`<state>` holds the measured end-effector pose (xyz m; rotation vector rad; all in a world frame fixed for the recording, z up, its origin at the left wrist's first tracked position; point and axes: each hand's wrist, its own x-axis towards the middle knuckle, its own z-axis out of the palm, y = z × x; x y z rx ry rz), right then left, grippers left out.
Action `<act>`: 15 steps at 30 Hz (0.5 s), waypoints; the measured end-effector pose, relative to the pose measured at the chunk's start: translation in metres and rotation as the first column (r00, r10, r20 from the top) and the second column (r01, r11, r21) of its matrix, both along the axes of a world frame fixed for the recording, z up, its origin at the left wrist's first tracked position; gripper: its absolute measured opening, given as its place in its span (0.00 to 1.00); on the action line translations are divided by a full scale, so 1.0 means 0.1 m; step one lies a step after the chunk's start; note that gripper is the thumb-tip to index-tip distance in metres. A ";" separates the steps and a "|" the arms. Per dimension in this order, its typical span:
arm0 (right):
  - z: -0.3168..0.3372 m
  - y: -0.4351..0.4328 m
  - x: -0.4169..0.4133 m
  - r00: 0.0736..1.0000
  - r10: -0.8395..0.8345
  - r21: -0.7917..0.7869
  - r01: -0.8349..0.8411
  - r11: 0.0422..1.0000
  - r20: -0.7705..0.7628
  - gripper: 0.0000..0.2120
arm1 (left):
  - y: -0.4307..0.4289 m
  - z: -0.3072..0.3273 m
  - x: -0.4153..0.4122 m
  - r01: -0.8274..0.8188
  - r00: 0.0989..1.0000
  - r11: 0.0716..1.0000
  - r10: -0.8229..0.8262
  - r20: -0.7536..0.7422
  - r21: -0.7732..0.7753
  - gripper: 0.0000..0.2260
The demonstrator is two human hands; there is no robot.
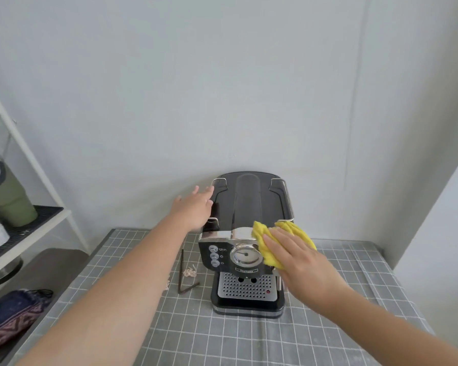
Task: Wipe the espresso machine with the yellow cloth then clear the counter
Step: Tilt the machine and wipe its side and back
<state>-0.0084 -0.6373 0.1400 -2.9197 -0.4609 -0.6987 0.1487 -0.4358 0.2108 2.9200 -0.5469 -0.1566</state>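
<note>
Yellow cloth (258, 231) under right grip (304, 268), against espresso machine (249, 199)

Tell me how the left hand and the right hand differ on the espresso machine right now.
The left hand holds nothing; the right hand presses the yellow cloth. The left hand lies against the upper left side of the espresso machine, further back; the right hand is at its front right, beside the gauge. Both have fairly straight fingers and bear on the machine, the right through the cloth.
</note>
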 end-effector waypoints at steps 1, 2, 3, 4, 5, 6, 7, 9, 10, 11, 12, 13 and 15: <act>0.00 -0.11 -0.07 1.000 -0.020 0.068 0.021 0.997 -0.022 0.32 | -0.01 0.01 -0.03 -0.016 1.000 1.000 0.017 0.015 -0.010 0.22; 0.01 -0.21 -0.14 0.994 -0.085 0.178 0.096 0.979 -0.067 0.25 | -0.03 0.01 -0.05 -0.024 0.999 0.999 0.025 0.044 -0.021 0.22; 0.06 -0.29 -0.21 0.972 -0.175 0.331 0.218 0.918 -0.155 0.18 | -0.07 0.01 -0.06 -0.018 0.996 0.999 0.021 0.082 -0.036 0.23; 0.10 -0.34 -0.23 0.937 -0.242 0.497 0.339 0.798 -0.251 0.13 | -0.13 0.01 -0.07 -0.002 0.993 0.998 0.008 0.115 -0.055 0.23; 0.14 -0.36 -0.20 0.905 -0.276 0.638 0.424 0.643 -0.323 0.13 | -0.20 0.01 -0.09 0.027 0.991 0.997 -0.017 0.134 -0.072 0.23; 0.20 -0.38 -0.14 0.892 -0.291 0.737 0.451 0.504 -0.346 0.13 | -0.30 0.01 -0.12 0.066 0.988 0.995 -0.054 0.142 -0.080 0.23; 0.25 -0.39 -0.04 0.899 -0.289 0.801 0.428 0.418 -0.329 0.14 | -0.42 0.02 -0.16 0.111 0.985 0.991 -0.099 0.141 -0.079 0.23; 0.35 -0.31 0.11 0.933 -0.225 0.886 0.343 0.312 -0.282 0.14 | -0.65 0.05 -0.23 0.185 0.977 0.980 -0.175 0.121 -0.073 0.23; 0.34 -0.24 0.15 0.947 -0.165 0.914 0.312 0.258 -0.276 0.15 | -0.75 0.05 -0.25 0.204 0.975 0.976 -0.195 0.105 -0.080 0.23; 0.28 -0.15 0.16 0.958 -0.086 0.934 0.287 0.212 -0.275 0.15 | -0.81 0.07 -0.26 0.207 0.976 0.973 -0.199 0.086 -0.101 0.23; 0.17 -0.07 0.13 0.961 -0.015 0.943 0.273 0.191 -0.276 0.16 | -0.88 0.08 -0.27 0.203 0.979 0.970 -0.197 0.059 -0.131 0.23; 0.04 0.00 0.09 0.962 0.033 0.944 0.258 0.207 -0.271 0.19 | -0.94 0.09 -0.27 0.198 0.980 0.966 -0.196 0.032 -0.163 0.24; -0.17 0.08 0.03 0.968 0.081 0.940 0.208 0.272 -0.237 0.28 | -1.05 0.10 -0.27 0.209 0.977 0.963 -0.213 -0.007 -0.173 0.25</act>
